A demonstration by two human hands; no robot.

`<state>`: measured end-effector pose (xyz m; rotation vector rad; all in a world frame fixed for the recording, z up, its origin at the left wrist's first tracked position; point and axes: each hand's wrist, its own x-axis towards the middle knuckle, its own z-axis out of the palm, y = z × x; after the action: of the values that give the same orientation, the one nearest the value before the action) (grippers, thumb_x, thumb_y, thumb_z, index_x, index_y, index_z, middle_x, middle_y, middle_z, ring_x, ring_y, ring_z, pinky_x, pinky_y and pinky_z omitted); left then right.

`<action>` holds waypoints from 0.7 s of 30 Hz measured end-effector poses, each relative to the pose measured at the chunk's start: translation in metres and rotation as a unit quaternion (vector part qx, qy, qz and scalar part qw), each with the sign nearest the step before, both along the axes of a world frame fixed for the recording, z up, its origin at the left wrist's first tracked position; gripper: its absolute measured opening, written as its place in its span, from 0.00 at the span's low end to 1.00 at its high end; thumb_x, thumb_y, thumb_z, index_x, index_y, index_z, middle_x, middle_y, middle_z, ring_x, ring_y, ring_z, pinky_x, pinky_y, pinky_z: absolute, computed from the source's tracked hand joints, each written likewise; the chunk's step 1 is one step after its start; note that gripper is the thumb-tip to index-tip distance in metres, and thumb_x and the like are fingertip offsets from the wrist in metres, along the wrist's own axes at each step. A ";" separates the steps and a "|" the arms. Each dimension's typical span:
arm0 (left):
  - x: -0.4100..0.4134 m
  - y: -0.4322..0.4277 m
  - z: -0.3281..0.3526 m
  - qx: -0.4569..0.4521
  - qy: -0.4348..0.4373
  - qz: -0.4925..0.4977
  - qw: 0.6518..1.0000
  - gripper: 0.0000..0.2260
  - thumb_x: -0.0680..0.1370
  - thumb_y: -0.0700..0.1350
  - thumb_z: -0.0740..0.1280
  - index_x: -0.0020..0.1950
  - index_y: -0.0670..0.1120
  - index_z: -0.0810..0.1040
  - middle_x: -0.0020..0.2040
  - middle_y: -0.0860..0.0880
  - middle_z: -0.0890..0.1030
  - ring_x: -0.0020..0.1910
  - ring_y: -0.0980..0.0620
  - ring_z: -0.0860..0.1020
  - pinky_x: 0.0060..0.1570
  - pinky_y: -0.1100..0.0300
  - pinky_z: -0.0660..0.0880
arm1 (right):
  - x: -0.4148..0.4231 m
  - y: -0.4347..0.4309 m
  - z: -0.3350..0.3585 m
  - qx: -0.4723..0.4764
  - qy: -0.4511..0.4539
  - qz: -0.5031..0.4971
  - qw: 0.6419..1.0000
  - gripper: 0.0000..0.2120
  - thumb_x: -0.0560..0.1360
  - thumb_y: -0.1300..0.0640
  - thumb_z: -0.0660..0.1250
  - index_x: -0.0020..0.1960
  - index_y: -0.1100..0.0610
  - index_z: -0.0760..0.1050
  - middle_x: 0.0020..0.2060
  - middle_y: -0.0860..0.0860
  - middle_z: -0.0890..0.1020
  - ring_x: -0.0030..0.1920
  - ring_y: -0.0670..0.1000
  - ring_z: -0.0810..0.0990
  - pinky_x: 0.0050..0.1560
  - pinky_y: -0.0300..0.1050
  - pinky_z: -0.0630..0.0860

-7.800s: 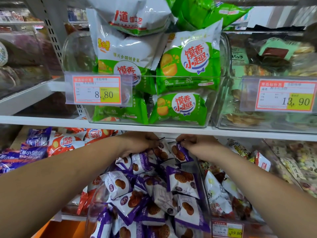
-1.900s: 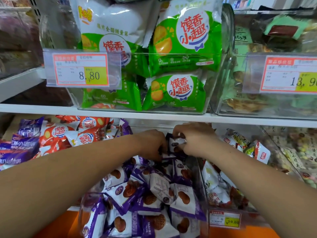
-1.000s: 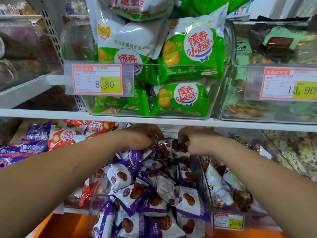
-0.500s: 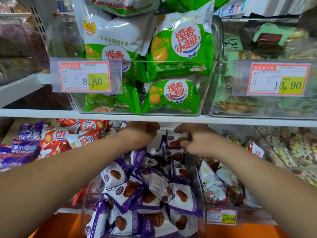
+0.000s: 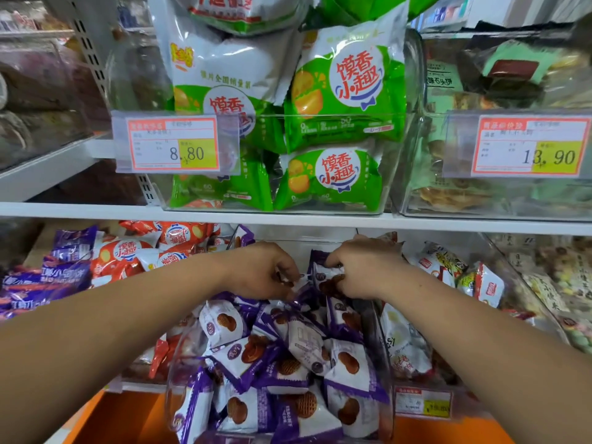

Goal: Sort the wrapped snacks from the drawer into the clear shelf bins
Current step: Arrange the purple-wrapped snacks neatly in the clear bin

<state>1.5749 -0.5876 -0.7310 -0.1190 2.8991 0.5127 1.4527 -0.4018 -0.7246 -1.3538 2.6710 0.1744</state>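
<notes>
I record the purple packet [image 5: 323, 274] upright at the clear bin's [image 5: 175, 357] rear edge, between both hands. The right hand [image 5: 362, 267] pinches it. The left hand [image 5: 259, 270] is curled just beside it; I cannot tell what it holds.

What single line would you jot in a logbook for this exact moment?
phase: filling bin | left hand: grips purple packet | right hand: pinches second purple packet | where: back of clear bin

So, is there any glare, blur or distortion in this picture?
Head view: the wide-angle lens makes the upright lean; reflections haze the upper bin wall; packs at the left edge look soft; the purple pack in the right hand is sharp.
</notes>
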 end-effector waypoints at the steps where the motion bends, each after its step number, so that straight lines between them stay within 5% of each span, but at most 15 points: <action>1: 0.002 -0.001 0.001 -0.006 -0.013 -0.005 1.000 0.18 0.75 0.56 0.76 0.63 0.55 0.82 0.49 0.62 0.79 0.49 0.61 0.79 0.49 0.67 0.75 | 0.001 0.002 -0.001 -0.007 0.005 0.008 1.000 0.20 0.78 0.45 0.66 0.70 0.38 0.73 0.65 0.49 0.74 0.68 0.54 0.71 0.53 0.51 0.71; 6: 0.002 0.007 0.000 -0.047 0.020 -0.012 0.999 0.15 0.77 0.55 0.74 0.62 0.52 0.82 0.46 0.60 0.77 0.43 0.60 0.75 0.37 0.73 0.67 | 0.007 0.007 -0.006 -0.074 0.017 0.022 0.997 0.19 0.78 0.45 0.67 0.68 0.43 0.74 0.61 0.48 0.77 0.62 0.55 0.75 0.55 0.48 0.75; 13: 0.025 -0.010 0.016 -0.048 0.087 0.038 0.994 0.13 0.83 0.56 0.64 0.61 0.52 0.82 0.56 0.53 0.79 0.53 0.53 0.77 0.54 0.60 0.74 | 0.016 0.002 0.006 -0.036 0.057 -0.012 0.998 0.20 0.75 0.52 0.69 0.66 0.44 0.77 0.60 0.51 0.74 0.66 0.56 0.72 0.64 0.51 0.69; 17: 0.036 -0.017 0.012 0.011 0.155 0.098 0.983 0.07 0.84 0.51 0.64 0.56 0.50 0.80 0.48 0.53 0.81 0.45 0.52 0.79 0.44 0.62 0.72 | 0.016 -0.009 0.011 -0.192 -0.142 -0.033 0.971 0.32 0.74 0.48 0.74 0.76 0.44 0.68 0.71 0.47 0.74 0.69 0.49 0.74 0.63 0.40 0.71; 21: 0.043 -0.015 0.008 0.081 0.186 0.114 0.973 0.10 0.84 0.49 0.64 0.46 0.46 0.77 0.39 0.50 0.79 0.37 0.54 0.76 0.36 0.64 0.70 | 0.020 -0.014 0.001 -0.280 -0.251 -0.041 0.926 0.26 0.74 0.45 0.76 0.70 0.47 0.75 0.63 0.44 0.80 0.62 0.44 0.79 0.61 0.37 0.71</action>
<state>1.6175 -0.6021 -0.7234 -0.3720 3.2061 0.8975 1.4722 -0.4160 -0.7239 -1.1817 2.3915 -0.8852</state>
